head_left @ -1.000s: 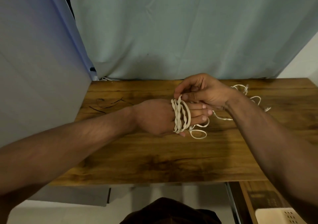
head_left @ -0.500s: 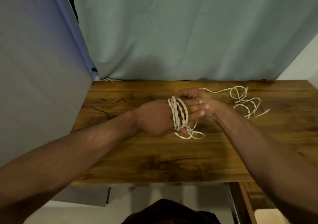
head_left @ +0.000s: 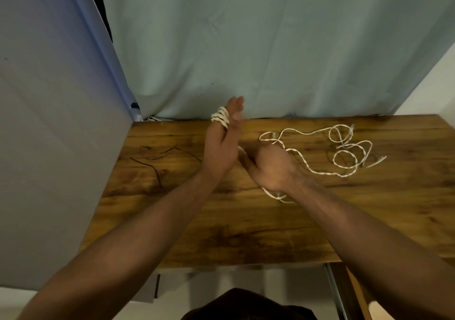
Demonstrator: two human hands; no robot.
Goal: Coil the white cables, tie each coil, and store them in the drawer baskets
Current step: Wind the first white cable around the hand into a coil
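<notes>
Standing upright with straight fingers, the left hand [head_left: 221, 152] wears the coil [head_left: 220, 118] near its fingertips; the right hand [head_left: 270, 167], just beside and lower, curls round the cable [head_left: 307, 166], whose slack trails rightward across the worktop [head_left: 221, 221].

White cable [head_left: 302, 162], partly coiled, untied

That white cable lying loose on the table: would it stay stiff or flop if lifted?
Probably floppy: the cable lies in slack loops on the table and wraps tightly round the left hand. Likely light, being thin. Its loops may snag.
</notes>
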